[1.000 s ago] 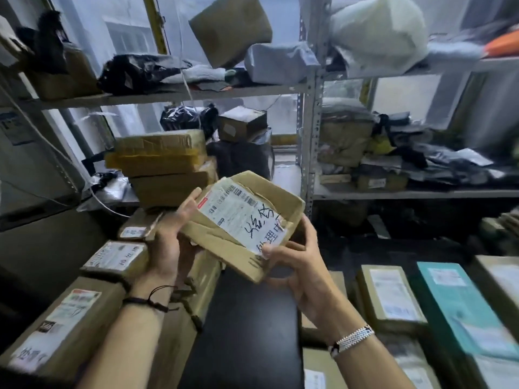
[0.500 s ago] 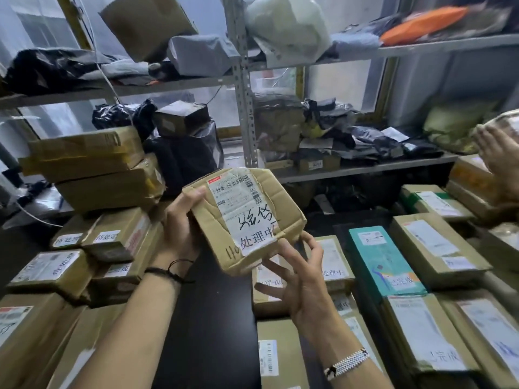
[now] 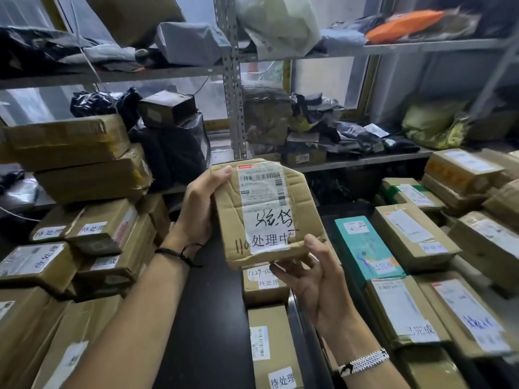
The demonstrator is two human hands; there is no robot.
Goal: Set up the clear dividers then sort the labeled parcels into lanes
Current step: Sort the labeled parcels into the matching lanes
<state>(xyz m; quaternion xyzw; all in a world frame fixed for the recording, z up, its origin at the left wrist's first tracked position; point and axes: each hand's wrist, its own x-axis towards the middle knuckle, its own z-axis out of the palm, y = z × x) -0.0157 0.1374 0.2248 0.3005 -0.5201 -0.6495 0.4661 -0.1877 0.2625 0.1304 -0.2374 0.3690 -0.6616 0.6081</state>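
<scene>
Parcel (image 3: 264, 209) of creased cardboard, paper-labelled, gripped by left hand (image 3: 196, 209), right hand (image 3: 317, 279) pinching its lower edge

Parcel (image 3: 264, 211) sat centre between left hand (image 3: 199, 209) and right hand (image 3: 317, 279) (over the table (image 3: 207, 318)), box stacks (image 3: 84, 153) lay left, parcel rows (image 3: 412, 234) right, shelving (image 3: 233, 80) behind.

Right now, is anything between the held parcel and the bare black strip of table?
Nothing visible does. The parcel, gripped by the left hand and right hand, hangs over the black strip; labelled boxes lie to its right.
</scene>
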